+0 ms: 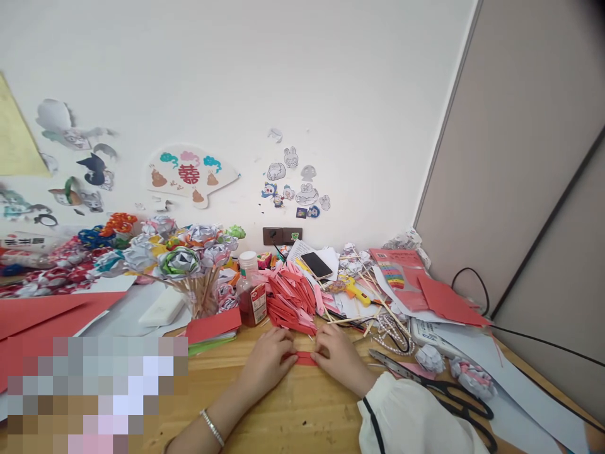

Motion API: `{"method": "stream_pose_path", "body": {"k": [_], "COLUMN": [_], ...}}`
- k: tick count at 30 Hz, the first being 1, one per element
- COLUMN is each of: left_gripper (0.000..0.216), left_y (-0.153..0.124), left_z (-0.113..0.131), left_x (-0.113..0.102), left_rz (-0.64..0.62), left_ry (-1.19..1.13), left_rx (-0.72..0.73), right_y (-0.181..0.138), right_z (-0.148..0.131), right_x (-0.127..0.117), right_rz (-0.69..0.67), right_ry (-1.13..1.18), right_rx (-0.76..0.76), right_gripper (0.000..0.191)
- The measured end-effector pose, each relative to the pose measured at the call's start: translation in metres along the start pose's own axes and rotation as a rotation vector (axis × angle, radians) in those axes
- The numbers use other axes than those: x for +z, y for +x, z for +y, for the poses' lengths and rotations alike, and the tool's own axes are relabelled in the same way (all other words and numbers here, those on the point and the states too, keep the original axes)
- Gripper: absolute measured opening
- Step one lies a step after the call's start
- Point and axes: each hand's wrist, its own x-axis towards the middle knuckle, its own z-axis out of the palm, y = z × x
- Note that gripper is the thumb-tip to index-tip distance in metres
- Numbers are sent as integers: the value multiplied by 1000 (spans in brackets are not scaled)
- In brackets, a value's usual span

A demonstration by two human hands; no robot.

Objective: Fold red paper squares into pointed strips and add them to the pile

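Note:
My left hand (267, 362) and my right hand (338, 356) rest on the wooden table (293, 416), fingers pressed down on a small strip of red paper (305, 359) between them. Each hand pinches one end of the strip. Just beyond the fingertips lies a heap of folded red paper pieces (288, 299). A silver bracelet (211, 427) circles my left wrist, and a white sleeve (406, 419) covers my right forearm.
Black-handled scissors (439, 388) lie right of my right arm. A red-liquid bottle (250, 296), a bunch of paper roses on sticks (184, 258), a phone (316, 265), a yellow glue gun (354, 290), red sheets (42, 315) and crumpled paper balls (467, 375) crowd the table.

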Motion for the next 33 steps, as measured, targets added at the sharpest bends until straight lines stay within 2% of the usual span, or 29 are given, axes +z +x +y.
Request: {"method": "stream_pose_path", "body": {"k": [2, 8, 16, 19, 22, 25, 30, 33], "left_gripper": [7, 10, 29, 25, 18, 18, 16, 11], "left_y": [-1, -4, -4, -3, 0, 3, 4, 3], "left_z": [-1, 0, -2, -2, -4, -5, -7, -6], "left_x": [4, -1, 4, 3, 0, -1, 2, 3], "left_rz": [10, -26, -25, -13, -37, -70, -66, -54], "left_ry": [56, 192, 328, 227, 70, -16, 37, 19], "left_rx": [35, 257, 367, 292, 67, -137, -291, -243], "right_y": [-1, -5, -7, -7, -5, -3, -1, -2], "right_z": [0, 3, 1, -2, -4, -4, -2, -2], "right_x": [2, -6, -2, -1, -1, -1, 1, 2], "right_rz": [5, -86, -81, -54, -27, -16, -26, -21], "right_ry": [-17, -184, -316, -178, -3, 29, -85, -74], "right_rx": [-44, -336, -447, -314, -54, 119, 239, 156], "right_gripper": [9, 3, 18, 14, 13, 16, 15, 10]}}
